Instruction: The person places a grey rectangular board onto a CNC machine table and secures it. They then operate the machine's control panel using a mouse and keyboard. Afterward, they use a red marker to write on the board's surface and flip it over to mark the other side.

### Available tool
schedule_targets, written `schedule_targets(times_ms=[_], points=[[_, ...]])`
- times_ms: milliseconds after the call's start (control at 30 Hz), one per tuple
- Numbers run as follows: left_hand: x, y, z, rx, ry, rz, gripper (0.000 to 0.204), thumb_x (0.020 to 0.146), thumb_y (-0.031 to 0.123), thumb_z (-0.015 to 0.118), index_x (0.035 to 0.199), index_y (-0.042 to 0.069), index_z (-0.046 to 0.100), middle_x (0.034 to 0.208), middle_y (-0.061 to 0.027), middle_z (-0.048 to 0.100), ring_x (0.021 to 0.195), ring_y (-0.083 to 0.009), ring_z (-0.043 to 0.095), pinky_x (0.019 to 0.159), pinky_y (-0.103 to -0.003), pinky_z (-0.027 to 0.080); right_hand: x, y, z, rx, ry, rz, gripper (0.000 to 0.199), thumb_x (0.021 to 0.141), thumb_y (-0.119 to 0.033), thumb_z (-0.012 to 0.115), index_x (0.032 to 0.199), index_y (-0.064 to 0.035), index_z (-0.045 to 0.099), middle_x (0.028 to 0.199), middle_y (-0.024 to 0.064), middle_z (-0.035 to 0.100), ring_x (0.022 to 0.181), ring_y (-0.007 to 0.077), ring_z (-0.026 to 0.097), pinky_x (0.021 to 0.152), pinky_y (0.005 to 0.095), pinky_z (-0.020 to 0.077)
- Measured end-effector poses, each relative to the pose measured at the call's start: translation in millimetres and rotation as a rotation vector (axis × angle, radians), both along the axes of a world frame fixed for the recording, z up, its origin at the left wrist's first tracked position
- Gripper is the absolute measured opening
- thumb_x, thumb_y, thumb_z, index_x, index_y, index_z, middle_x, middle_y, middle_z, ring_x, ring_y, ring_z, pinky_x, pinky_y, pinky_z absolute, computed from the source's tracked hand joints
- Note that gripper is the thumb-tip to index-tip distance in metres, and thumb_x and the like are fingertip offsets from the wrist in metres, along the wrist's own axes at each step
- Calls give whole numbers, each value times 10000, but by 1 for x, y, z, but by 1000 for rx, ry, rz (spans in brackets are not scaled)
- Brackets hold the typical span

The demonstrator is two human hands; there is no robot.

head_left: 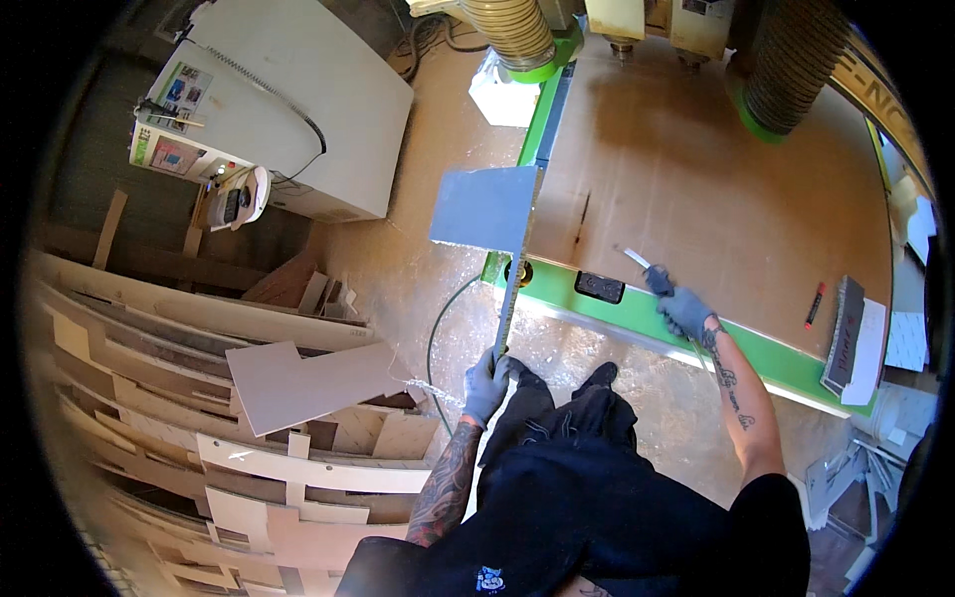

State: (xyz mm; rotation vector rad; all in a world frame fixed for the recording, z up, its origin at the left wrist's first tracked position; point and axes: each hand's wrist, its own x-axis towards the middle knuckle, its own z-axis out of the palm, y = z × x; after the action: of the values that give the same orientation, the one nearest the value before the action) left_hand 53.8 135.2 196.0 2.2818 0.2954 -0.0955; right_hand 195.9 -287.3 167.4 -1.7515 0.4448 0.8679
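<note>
My left hand (485,387), in a grey glove, grips the narrow leg of an L-shaped grey panel (485,208). The panel's wide end reaches out past the left edge of the machine table (686,219). My right hand (686,312), gloved too, is closed around an air blow gun (657,279) over the green front edge of the table. Its pale nozzle points to the upper left across the brown table top, and a thin hose trails down by my wrist. Close to the blow gun, a black phone (600,288) lies on the green edge.
Ribbed dust hoses (801,75) and spindle heads hang over the table's far side. A red marker (815,305) and a grey block with white sheets (854,343) lie at the right. Racked board offcuts (308,478) fill the left; a white cabinet (298,109) stands behind. White chips litter the floor.
</note>
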Motion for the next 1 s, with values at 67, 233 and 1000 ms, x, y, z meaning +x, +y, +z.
schedule_targets(times_ms=[67,233,1000], points=[[5,1,0,6,-23,-17,280,1002,209,648,1223,41,687,878,-179,732,779,-195,713,701,-345,545,-3,-25,-24,-9,13,-135,169,916,-175,627,805,-51,595,567,27,532,397,142,495,377,314,384],[8,-5,-9,-13,-23,-34,258,993,224,650,1214,96,690,798,-172,709,717,-304,729,644,-398,539,-60,-52,-11,-45,-52,-293,137,898,-164,613,857,-42,567,578,28,523,404,146,509,359,308,380],[21,-19,-8,-10,-31,-61,247,996,218,656,1203,86,688,829,-183,719,735,-307,737,653,-396,548,-13,-49,-18,13,-40,-182,211,895,-206,631,742,-92,540,559,12,494,415,154,511,391,324,403]])
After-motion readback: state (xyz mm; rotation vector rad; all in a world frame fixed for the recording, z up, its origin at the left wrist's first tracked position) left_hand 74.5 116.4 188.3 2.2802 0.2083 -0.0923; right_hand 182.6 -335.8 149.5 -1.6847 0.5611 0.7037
